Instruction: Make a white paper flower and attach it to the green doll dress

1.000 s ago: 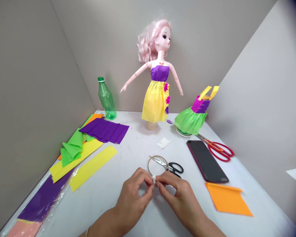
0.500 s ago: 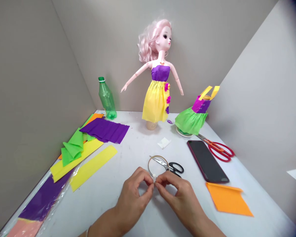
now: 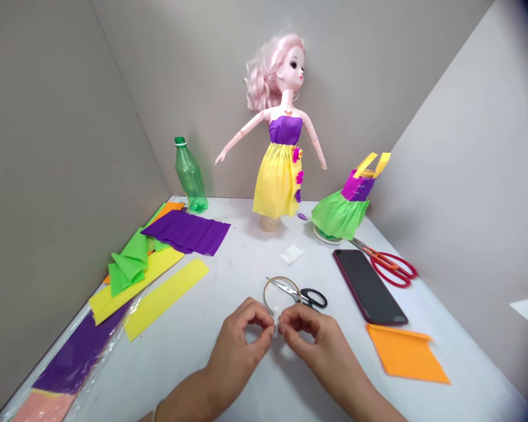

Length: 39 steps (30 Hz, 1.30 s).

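Observation:
A small white strip stands upright between my two hands, at the near side of a thin brownish ring. My left hand pinches this strip between thumb and forefinger. On its other side, the thumb and forefinger of my right hand are pressed together close by; what they hold, if anything, is hidden. The ring's right part passes behind my right fingers. Just beyond lie small black-handled scissors, partly seen through the ring. A white scrap rests farther back.
Behind stands a doll in a purple and yellow dress. At left are a green bottle, purple crepe paper and yellow strips. At right are a small dress, red-handled scissors, a phone and orange paper.
My right fingertips have shifted slightly right, away from my left ones. More of the white strip shows between them. The other things stay where they were.

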{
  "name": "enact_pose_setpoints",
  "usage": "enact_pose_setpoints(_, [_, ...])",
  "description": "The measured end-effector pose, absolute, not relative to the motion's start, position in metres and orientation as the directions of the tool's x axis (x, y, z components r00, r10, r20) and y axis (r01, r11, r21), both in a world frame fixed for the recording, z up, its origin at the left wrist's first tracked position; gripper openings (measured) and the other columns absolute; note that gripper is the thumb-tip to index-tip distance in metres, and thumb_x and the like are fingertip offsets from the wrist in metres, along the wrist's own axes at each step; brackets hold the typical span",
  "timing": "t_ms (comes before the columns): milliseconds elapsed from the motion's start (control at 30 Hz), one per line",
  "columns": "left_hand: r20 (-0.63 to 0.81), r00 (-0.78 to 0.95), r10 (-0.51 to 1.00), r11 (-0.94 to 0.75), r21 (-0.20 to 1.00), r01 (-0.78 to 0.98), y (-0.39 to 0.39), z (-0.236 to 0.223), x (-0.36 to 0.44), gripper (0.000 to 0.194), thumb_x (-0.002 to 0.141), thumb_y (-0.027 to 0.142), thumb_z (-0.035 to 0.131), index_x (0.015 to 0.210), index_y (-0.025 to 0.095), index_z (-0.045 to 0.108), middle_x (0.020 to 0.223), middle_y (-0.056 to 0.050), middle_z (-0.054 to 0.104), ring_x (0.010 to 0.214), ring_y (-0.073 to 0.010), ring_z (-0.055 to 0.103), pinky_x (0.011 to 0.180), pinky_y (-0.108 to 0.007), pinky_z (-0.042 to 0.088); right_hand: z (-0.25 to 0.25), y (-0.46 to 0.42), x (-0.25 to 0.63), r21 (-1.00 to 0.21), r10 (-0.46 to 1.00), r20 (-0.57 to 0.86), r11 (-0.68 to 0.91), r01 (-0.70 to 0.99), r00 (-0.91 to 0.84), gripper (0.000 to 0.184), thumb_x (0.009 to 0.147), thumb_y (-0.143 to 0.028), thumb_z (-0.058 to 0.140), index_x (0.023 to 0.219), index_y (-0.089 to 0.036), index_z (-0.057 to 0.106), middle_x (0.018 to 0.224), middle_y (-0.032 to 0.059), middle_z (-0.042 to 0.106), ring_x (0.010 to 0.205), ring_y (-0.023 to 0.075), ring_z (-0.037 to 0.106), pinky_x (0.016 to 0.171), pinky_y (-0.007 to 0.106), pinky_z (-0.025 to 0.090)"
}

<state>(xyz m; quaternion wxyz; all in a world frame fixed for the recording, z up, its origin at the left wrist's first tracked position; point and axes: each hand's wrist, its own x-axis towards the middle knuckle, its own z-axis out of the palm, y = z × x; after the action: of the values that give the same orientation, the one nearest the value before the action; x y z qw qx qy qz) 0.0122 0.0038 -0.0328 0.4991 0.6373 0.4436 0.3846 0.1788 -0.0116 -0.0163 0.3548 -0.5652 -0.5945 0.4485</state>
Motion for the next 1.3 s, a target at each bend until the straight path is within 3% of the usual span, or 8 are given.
enact_pose_setpoints(167, [-0.15,0.374,0.915,0.131,0.988,0.077,0.008,-0.029,0.01,0.012,0.08,0.028,0.062,0.076,0.018,0.057,0.073,0.001,0.057,0.071,-0.0134,0.054,0.068,-0.023,0.042,-0.016,-0.007,0.182,-0.968,0.967,-0.206,-0.18,0.175,-0.148,0.008,0.077,-0.023,0.061,0.072,-0.017,0.063,0.063,-0.0029,0.058,0.061,0.0114,0.05,0.058,0.021,0.038])
enact_pose_setpoints(367, [-0.255,0.445,0.858,0.307,0.951,-0.047,0.009,-0.028,0.008,0.02,0.078,0.034,0.067,0.077,0.016,0.059,0.07,0.002,0.058,0.066,-0.0114,0.05,0.064,-0.022,0.037,-0.01,-0.005,0.183,-0.957,0.943,-0.29,-0.283,0.063,-0.165,0.01,0.073,-0.025,0.064,0.07,-0.015,0.064,0.06,-0.0021,0.059,0.058,0.011,0.049,0.058,0.022,0.036])
enact_pose_setpoints(767, [-0.283,0.508,0.814,0.393,0.911,-0.122,0.011,-0.027,0.006,0.018,0.082,0.031,0.065,0.084,0.014,0.06,0.081,-0.002,0.063,0.08,-0.0154,0.056,0.077,-0.026,0.04,-0.009,-0.003,0.183,-0.947,0.931,-0.318,-0.322,0.005,-0.181,0.015,0.071,-0.029,0.07,0.07,-0.015,0.064,0.06,-0.0006,0.062,0.059,0.0121,0.051,0.062,0.024,0.039])
enact_pose_setpoints(900, [-0.217,0.437,0.873,0.277,0.958,-0.077,0.009,-0.03,0.008,0.018,0.083,0.032,0.065,0.081,0.017,0.053,0.081,0.0,0.059,0.078,-0.0142,0.055,0.074,-0.025,0.04,-0.01,-0.004,0.183,-0.948,0.936,-0.314,-0.317,0.007,-0.158,0.014,0.071,-0.028,0.069,0.07,-0.015,0.064,0.059,-0.0017,0.059,0.059,0.0118,0.049,0.061,0.024,0.037])
enact_pose_setpoints(1100, [0.077,0.353,0.933,-0.111,0.991,0.077,0.001,-0.036,0.01,0.015,0.084,0.028,0.064,0.08,0.019,0.052,0.084,0.0,0.055,0.083,-0.0155,0.054,0.08,-0.027,0.042,-0.013,-0.005,0.181,-0.959,0.947,-0.282,-0.279,0.047,-0.152,0.012,0.071,-0.026,0.065,0.069,-0.015,0.062,0.059,-0.0033,0.051,0.058,0.0104,0.04,0.056,0.023,0.03])
enact_pose_setpoints(1300, [0.128,0.359,0.924,-0.228,0.94,0.253,-0.002,-0.043,0.01,0.017,0.081,0.009,0.057,0.083,0.022,0.045,0.088,0.001,0.057,0.084,-0.0147,0.056,0.079,-0.026,0.042,-0.017,-0.006,0.181,-0.96,0.947,-0.278,-0.273,0.055,-0.163,0.014,0.073,-0.028,0.062,0.07,-0.015,0.062,0.058,-0.005,0.043,0.057,0.0096,0.033,0.055,0.023,0.025])
